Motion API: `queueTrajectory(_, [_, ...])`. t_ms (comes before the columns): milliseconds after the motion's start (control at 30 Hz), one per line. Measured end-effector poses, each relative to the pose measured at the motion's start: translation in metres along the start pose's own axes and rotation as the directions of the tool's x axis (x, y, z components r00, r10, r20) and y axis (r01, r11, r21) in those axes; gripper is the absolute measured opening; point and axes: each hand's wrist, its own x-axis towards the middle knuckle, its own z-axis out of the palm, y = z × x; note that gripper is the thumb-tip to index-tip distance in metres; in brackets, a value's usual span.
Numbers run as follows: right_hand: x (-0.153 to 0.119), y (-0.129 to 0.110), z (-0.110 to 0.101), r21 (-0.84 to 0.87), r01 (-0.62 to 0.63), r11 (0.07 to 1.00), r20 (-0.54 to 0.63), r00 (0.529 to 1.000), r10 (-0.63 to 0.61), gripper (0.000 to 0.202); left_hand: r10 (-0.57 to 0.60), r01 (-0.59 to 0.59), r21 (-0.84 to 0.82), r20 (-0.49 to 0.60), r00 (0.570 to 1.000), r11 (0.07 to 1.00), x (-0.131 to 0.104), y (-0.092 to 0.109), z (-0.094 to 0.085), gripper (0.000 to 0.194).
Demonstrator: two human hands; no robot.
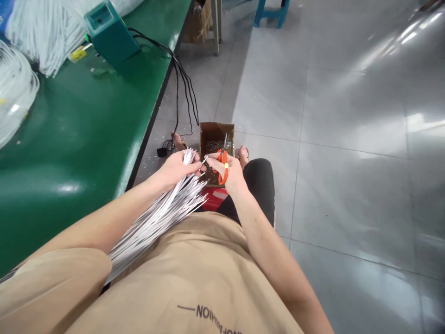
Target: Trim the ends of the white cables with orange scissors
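Note:
A long bundle of thin white strands (163,211) lies across my lap and under my left forearm. Near its upper ends my left hand (179,168) is closed around part of the bundle. My right hand (231,172) holds orange-handled scissors (223,168), their blades pointing up and away from me. The thumb and fingertips of that same hand meet a strand end beside my left fingers. Directly beneath both hands stands an open cardboard box (217,132) with small bits scattered inside.
On the left, a green table (79,134) bears a teal device (111,35), coiled white strands (14,93) and another strand bundle (45,32). Black cables (179,69) hang off its edge to the floor. A blue stool (271,14) stands far ahead.

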Motion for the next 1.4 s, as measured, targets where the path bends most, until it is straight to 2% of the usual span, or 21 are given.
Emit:
queueTrajectory(100, [-0.001, 0.000, -0.002, -0.015, 0.011, 1.000, 0.009, 1.000, -0.010, 0.031, 0.018, -0.018, 0.020, 0.027, 0.999, 1.000, 0.000, 0.001, 0.001, 0.032])
queueTrajectory(200, [-0.002, 0.003, 0.000, 0.002, 0.010, 1.000, 0.006, 1.000, -0.010, 0.026, -0.004, 0.004, -0.008, 0.007, 1.000, 1.000, -0.001, 0.000, 0.003, 0.032])
queueTrajectory(333, [-0.003, 0.012, 0.006, 0.186, -0.024, 0.982, -0.014, 1.000, 0.028, 0.025, 0.053, -0.053, -0.007, -0.045, 0.998, 0.999, 0.000, -0.005, 0.002, 0.036])
queueTrajectory(433, [-0.002, 0.017, 0.011, 0.314, -0.036, 0.949, -0.037, 0.998, 0.050, 0.024, 0.104, -0.099, 0.072, -0.070, 0.992, 0.992, 0.000, -0.011, -0.001, 0.040])
queueTrajectory(533, [-0.003, 0.019, 0.017, 0.372, -0.061, 0.926, -0.077, 0.992, 0.096, 0.026, 0.180, -0.161, 0.158, -0.110, 0.978, 0.974, -0.001, -0.013, -0.002, 0.040])
queueTrajectory(633, [-0.010, 0.018, 0.024, 0.290, -0.040, 0.956, -0.142, 0.986, 0.084, 0.027, 0.204, -0.174, 0.181, -0.163, 0.965, 0.968, -0.001, -0.012, -0.003, 0.041])
queueTrajectory(700, [-0.017, 0.018, 0.029, 0.109, 0.044, 0.993, -0.165, 0.986, -0.026, 0.023, 0.192, -0.153, 0.181, -0.223, 0.956, 0.971, 0.000, -0.011, -0.005, 0.041])
queueTrajectory(767, [-0.023, 0.018, 0.032, -0.068, 0.141, 0.988, -0.087, 0.985, -0.147, 0.019, 0.167, -0.130, 0.156, -0.254, 0.953, 0.979, 0.002, -0.011, -0.008, 0.041])
queueTrajectory(833, [-0.025, 0.017, 0.031, -0.079, 0.161, 0.984, -0.027, 0.986, -0.163, 0.023, 0.145, -0.120, 0.116, -0.236, 0.961, 0.986, 0.005, -0.013, -0.012, 0.041])
queueTrajectory(967, [-0.013, 0.013, 0.021, 0.033, 0.076, 0.997, -0.258, 0.964, -0.065, 0.032, 0.182, -0.154, 0.143, -0.208, 0.961, 0.978, 0.006, -0.015, -0.014, 0.044])
queueTrajectory(1000, [-0.010, 0.011, 0.018, 0.050, 0.073, 0.996, -0.246, 0.967, -0.058, 0.031, 0.185, -0.158, 0.145, -0.199, 0.962, 0.977, 0.006, -0.014, -0.013, 0.045])
queueTrajectory(1133, [-0.006, 0.003, 0.017, 0.085, 0.016, 0.996, -0.070, 0.998, -0.010, 0.030, 0.187, -0.163, 0.158, -0.147, 0.971, 0.974, 0.001, -0.008, -0.008, 0.047])
queueTrajectory(1200, [-0.011, 0.002, 0.018, 0.083, 0.031, 0.996, -0.109, 0.994, -0.021, 0.033, 0.124, -0.119, 0.098, -0.045, 0.991, 0.988, -0.004, -0.003, -0.005, 0.049])
queueTrajectory(1300, [-0.020, 0.002, 0.015, 0.059, 0.086, 0.995, -0.137, 0.988, -0.077, 0.025, 0.115, -0.120, 0.053, 0.083, 0.990, 0.991, -0.011, 0.003, -0.002, 0.052])
queueTrajectory(1400, [-0.029, -0.001, 0.010, 0.036, 0.193, 0.980, -0.129, 0.974, -0.187, 0.034, 0.087, -0.094, 0.051, 0.130, 0.988, 0.994, -0.017, 0.007, -0.003, 0.057])
